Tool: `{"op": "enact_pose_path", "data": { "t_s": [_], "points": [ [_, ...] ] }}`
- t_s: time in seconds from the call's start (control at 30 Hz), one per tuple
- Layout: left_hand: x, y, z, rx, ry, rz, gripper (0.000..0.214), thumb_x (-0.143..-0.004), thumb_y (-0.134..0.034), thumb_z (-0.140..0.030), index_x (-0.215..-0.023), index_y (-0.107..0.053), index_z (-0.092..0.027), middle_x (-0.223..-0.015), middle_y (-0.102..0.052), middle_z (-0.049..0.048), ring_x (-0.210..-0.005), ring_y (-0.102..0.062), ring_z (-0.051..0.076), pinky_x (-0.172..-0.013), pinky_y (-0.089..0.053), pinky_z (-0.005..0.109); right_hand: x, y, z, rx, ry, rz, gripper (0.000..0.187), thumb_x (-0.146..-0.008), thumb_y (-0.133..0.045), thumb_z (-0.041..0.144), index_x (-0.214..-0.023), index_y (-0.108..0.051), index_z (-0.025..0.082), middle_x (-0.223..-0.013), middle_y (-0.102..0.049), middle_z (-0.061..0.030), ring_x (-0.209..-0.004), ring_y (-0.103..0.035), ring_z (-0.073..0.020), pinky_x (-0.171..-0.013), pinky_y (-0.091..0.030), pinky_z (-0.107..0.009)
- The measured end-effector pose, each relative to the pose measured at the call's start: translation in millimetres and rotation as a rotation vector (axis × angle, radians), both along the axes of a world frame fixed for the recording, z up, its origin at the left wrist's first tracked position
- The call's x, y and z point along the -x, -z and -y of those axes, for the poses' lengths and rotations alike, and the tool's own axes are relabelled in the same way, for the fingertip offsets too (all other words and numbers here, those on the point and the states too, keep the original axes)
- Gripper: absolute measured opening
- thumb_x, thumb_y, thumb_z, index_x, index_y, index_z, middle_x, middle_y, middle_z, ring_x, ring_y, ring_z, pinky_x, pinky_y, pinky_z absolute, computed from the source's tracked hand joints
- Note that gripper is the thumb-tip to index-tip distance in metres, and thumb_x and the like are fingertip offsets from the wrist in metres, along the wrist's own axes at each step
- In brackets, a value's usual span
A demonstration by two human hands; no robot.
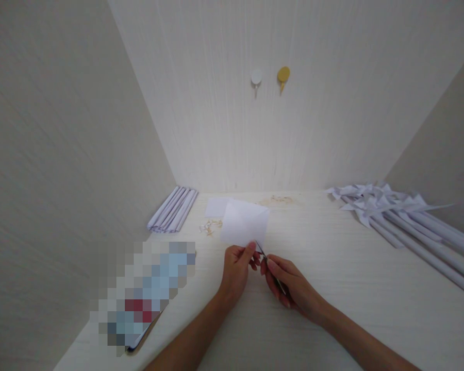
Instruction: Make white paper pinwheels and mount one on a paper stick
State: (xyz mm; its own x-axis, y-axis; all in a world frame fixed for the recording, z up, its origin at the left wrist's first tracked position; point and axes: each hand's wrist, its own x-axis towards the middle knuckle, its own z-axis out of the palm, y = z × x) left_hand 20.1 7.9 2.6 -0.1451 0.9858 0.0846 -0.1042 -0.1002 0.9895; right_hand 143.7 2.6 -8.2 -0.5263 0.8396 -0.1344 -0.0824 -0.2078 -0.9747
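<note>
A square sheet of white paper (245, 222) is held up by its near edge in my left hand (236, 265), thumb on top and fingers underneath. My right hand (288, 283) is closed around a pair of small scissors (277, 279). The blades point up and left and meet the paper's lower right corner, close to my left thumb. Whether they have cut into the sheet is too small to tell. Behind the held paper, another white sheet (215, 206) lies flat on the table. Small pale pins (212, 225) are scattered just left of the paper.
Rolled white paper tubes (174, 210) lie at the back left. Paper pinwheels (386, 211) on paper sticks are heaped at the right. A pixelated object (150, 293) rests at the front left. Two round hooks, white (256, 78) and yellow (283, 74), are on the back wall.
</note>
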Motion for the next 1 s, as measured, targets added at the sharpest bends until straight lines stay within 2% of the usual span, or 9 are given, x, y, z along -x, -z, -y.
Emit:
{"op": "enact_pose_path", "data": {
  "t_s": [0.37,0.63,1.0],
  "points": [
    [-0.8,0.0,0.2,0.016,-0.019,0.009,0.045,-0.065,-0.054,-0.051,-0.045,-0.057,-0.011,-0.040,-0.051,0.0021,-0.039,-0.044,0.009,-0.043,-0.035,0.023,-0.1,-2.0,-0.3,-0.004,0.001,-0.002,0.035,-0.076,-0.043,0.051,-0.071,-0.046,0.016,-0.038,-0.041,0.0092,-0.024,-0.024,-0.0012,-0.023,-0.017,-0.013],
    [-0.5,3.2,-1.3,0.003,-0.024,0.034,0.040,-0.066,-0.057,-0.045,-0.046,-0.058,-0.010,-0.042,-0.052,0.0016,-0.039,-0.044,0.009,-0.043,-0.034,0.022,-0.4,0.6,-0.4,-0.006,-0.009,0.004,0.034,-0.077,-0.043,0.050,-0.071,-0.046,0.017,-0.039,-0.041,0.0092,-0.024,-0.025,-0.0014,-0.023,-0.019,-0.013],
    [0.3,2.1,-0.6,-0.012,-0.003,0.010,0.042,-0.067,-0.055,-0.047,-0.046,-0.057,-0.011,-0.041,-0.051,0.0016,-0.039,-0.044,0.009,-0.043,-0.034,0.022,0.2,-1.0,-0.8,-0.009,-0.006,0.007,0.035,-0.076,-0.043,0.052,-0.070,-0.046,0.017,-0.038,-0.041,0.0092,-0.024,-0.025,-0.0015,-0.023,-0.018,-0.013]
  ]
}}
